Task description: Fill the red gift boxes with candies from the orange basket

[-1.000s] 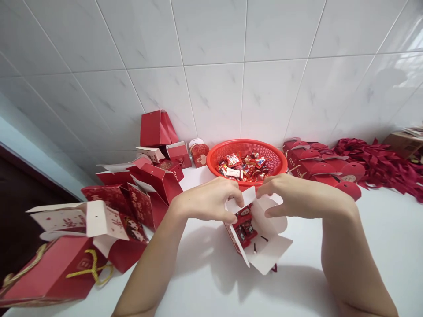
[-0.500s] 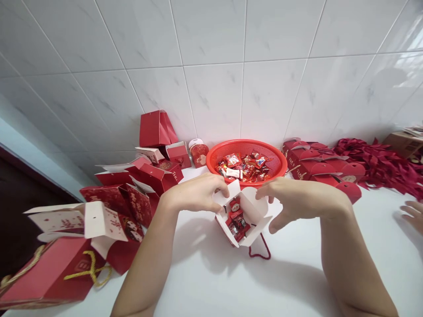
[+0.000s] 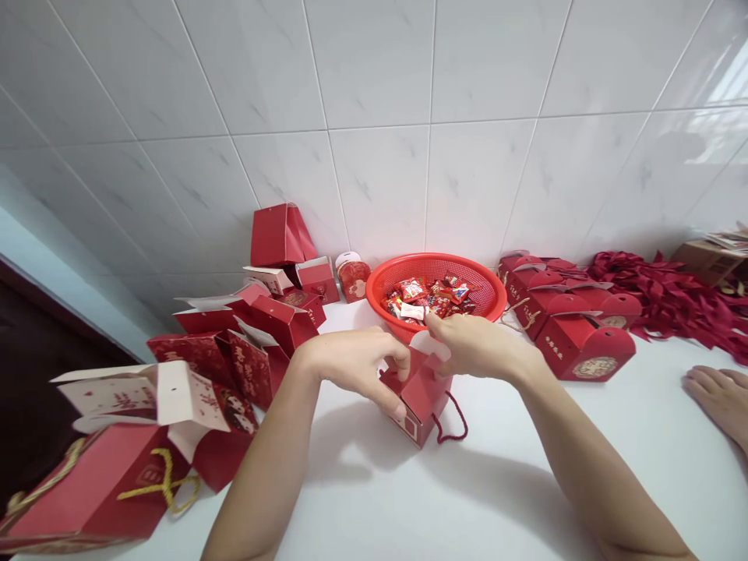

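Note:
A small red box (image 3: 425,399) with a dark red cord handle (image 3: 454,427) stands on the white table at the centre. Its near flap is folded over, and a white rounded tab sticks up at its far side. My left hand (image 3: 365,366) is curled around the box's left side, thumb on the near left edge. My right hand (image 3: 473,347) grips the flap at the far right, its fingers bent over it. The sweets inside the box are hidden. Just behind stands a red basket (image 3: 496,300) holding wrapped sweets (image 3: 429,298).
Several red boxes (image 3: 280,319) crowd the left side, one with a yellow cord. More closed red boxes (image 3: 584,347) stand at the right, beside a pile of dark red ribbons (image 3: 672,304). Another person's hand (image 3: 718,397) rests at the right edge.
Both hands have closed in on the box, and its open top has been folded over, covering the sweets. At the right, the other person's hand has moved further into view.

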The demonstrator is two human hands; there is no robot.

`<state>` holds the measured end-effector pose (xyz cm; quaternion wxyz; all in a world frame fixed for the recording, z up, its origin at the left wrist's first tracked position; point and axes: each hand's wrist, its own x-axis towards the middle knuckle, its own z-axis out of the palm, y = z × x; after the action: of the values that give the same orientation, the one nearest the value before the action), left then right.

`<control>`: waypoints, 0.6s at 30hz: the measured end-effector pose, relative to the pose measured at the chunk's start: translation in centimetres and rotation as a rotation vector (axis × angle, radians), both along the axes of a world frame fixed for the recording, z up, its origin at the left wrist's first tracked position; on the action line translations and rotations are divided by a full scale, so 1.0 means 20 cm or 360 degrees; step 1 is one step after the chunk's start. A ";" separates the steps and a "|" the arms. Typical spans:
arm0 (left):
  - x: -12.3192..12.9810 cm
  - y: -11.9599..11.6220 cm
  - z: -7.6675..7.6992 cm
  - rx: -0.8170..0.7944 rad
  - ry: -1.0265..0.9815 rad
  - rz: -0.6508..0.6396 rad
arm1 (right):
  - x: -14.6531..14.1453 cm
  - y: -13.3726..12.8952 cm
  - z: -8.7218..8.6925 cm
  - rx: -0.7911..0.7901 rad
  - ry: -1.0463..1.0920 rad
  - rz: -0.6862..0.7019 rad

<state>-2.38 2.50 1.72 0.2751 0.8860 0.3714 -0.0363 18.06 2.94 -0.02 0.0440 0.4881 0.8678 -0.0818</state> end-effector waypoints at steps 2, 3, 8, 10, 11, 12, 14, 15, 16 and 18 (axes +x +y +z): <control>0.00 0.02 -0.02 -0.0076 -0.0005 -0.0003 | -0.03 0.01 -0.03 0.0087 -0.0001 0.0016; 0.01 0.03 -0.04 -0.0106 -0.0005 0.0015 | -0.04 0.01 -0.05 0.0110 -0.0004 0.0019; 0.05 0.07 -0.10 0.0023 0.0026 0.0252 | -0.05 0.01 -0.04 0.0104 0.0008 0.0072; 0.07 0.08 -0.13 0.0053 0.0036 0.0270 | -0.04 0.00 -0.01 0.0015 0.0031 0.0165; 0.08 0.09 -0.14 0.0061 0.0040 0.0276 | -0.03 -0.01 0.01 -0.0040 0.0036 0.0211; 0.08 0.09 -0.15 0.0073 0.0046 0.0292 | -0.02 -0.02 0.03 -0.0094 0.0032 0.0244; 0.08 0.10 -0.17 0.0113 0.0071 0.0352 | 0.00 -0.03 0.05 -0.0173 0.0014 0.0261; 0.08 0.11 -0.17 0.0126 0.0090 0.0383 | 0.01 -0.03 0.05 -0.0206 0.0006 0.0256; 0.08 0.11 -0.17 0.0132 0.0112 0.0408 | 0.02 -0.03 0.05 -0.0238 0.0004 0.0250; 0.08 0.12 -0.17 0.0118 0.0153 0.0408 | 0.02 -0.03 0.05 -0.0281 0.0015 0.0252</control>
<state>-0.87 4.83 -1.70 0.2264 0.8382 0.4954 -0.0294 18.54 2.39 0.90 0.0890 0.4120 0.8932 -0.1565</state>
